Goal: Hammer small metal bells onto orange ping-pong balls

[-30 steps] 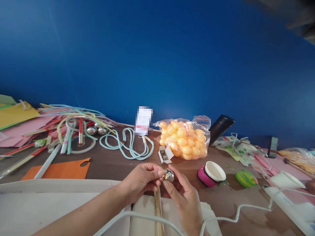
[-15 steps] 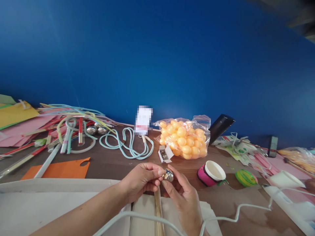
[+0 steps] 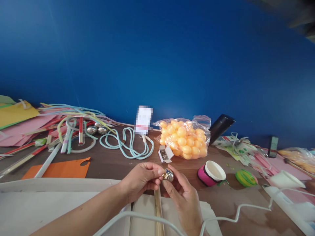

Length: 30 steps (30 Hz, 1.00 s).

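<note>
A small shiny silver ball (image 3: 168, 175) sits pinched between the fingertips of both hands, just above the top end of a wooden stick (image 3: 158, 209). My left hand (image 3: 141, 180) grips the ball from the left with curled fingers. From the right, my right hand (image 3: 183, 196) closes its thumb and forefinger on it. Under the hands lie sheets of pale cardboard (image 3: 61, 206) on a brown table (image 3: 118, 164).
A bag of orange balls (image 3: 184, 139), a small open box of pins (image 3: 164, 154), a pink cup (image 3: 211, 173), a green-yellow disc (image 3: 246, 178), a light blue cord (image 3: 128, 144), two silver balls (image 3: 97, 130), coloured straws and paper (image 3: 49, 131), and a white cable (image 3: 236, 213) surround them.
</note>
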### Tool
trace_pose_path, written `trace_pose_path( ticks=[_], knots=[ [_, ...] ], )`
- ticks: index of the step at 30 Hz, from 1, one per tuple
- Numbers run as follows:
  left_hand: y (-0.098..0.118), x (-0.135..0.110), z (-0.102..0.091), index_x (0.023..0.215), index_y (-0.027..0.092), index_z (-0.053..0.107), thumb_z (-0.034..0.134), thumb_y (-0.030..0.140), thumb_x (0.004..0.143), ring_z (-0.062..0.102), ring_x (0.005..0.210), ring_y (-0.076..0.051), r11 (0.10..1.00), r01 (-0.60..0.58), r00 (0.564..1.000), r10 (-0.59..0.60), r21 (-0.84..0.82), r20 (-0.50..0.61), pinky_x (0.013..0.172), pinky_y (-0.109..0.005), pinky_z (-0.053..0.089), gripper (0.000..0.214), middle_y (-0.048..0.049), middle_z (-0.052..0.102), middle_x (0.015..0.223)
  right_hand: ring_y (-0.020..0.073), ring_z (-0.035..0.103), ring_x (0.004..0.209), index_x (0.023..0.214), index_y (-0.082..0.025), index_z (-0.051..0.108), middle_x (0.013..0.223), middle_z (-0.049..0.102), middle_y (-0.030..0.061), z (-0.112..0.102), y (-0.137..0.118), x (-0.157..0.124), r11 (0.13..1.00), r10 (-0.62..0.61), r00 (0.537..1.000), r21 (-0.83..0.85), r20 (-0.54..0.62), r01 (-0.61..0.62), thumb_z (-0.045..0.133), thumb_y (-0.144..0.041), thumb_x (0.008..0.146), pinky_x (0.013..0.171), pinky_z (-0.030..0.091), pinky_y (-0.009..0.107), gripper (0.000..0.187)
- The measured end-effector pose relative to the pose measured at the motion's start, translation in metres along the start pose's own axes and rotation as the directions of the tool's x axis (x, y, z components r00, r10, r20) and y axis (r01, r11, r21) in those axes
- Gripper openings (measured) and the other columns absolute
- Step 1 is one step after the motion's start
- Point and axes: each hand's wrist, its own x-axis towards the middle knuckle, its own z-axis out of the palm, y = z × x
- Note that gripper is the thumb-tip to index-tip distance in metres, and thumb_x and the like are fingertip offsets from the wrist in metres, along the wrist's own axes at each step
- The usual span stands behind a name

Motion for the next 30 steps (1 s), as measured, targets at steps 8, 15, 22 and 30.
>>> trace_pose_path(
  ticks=[8, 15, 22, 30],
  knots=[
    [0.0, -0.002, 0.001, 0.07, 0.01, 0.063, 0.069, 0.026, 0.07, 0.048, 0.047, -0.003, 1.0, 0.009, 1.0, -0.009, 0.005, 0.006, 0.049, -0.013, 0.044, 0.017, 0.0009, 0.055, 0.057, 0.0259, 0.066, 0.085, 0.117, -0.018, 0.059, 0.098, 0.069, 0.0093, 0.003, -0.007, -0.002, 0.999, -0.027, 0.999, 0.023, -0.047, 0.028, 0.065, -0.034, 0.075, 0.071, 0.055, 0.033, 0.045],
    [0.0, -0.002, 0.001, 0.07, 0.01, 0.063, 0.071, 0.028, 0.068, 0.049, 0.048, -0.003, 1.0, 0.015, 1.0, -0.015, 0.019, -0.003, 0.05, -0.014, 0.044, 0.019, 0.0014, 0.055, 0.056, 0.0256, 0.064, 0.089, 0.12, -0.019, 0.055, 0.102, 0.067, 0.0085, 0.001, 0.0, -0.001, 1.0, -0.007, 1.0, -0.001, -0.001, 0.007, 0.064, -0.034, 0.077, 0.077, 0.053, 0.035, 0.046],
    [0.0, -0.002, 0.002, 0.068, 0.01, 0.063, 0.071, 0.03, 0.066, 0.048, 0.045, -0.003, 1.0, 0.008, 1.0, -0.008, 0.02, -0.009, 0.051, -0.015, 0.044, 0.022, 0.0014, 0.055, 0.054, 0.0252, 0.063, 0.091, 0.119, -0.021, 0.055, 0.105, 0.064, 0.0074, 0.0, 0.003, -0.001, 0.999, -0.026, 1.0, -0.044, -0.005, 0.025, 0.063, -0.034, 0.078, 0.077, 0.052, 0.034, 0.044],
    [-0.001, -0.001, -0.001, 0.071, 0.009, 0.065, 0.07, 0.029, 0.068, 0.048, 0.046, -0.002, 0.999, 0.032, 0.999, -0.032, 0.009, 0.011, 0.051, -0.013, 0.044, 0.021, 0.0009, 0.055, 0.057, 0.023, 0.063, 0.088, 0.119, -0.023, 0.054, 0.103, 0.064, 0.0056, 0.0, 0.004, -0.001, 0.998, -0.019, 1.0, -0.058, 0.013, 0.02, 0.062, -0.035, 0.079, 0.075, 0.053, 0.032, 0.043]
  ],
)
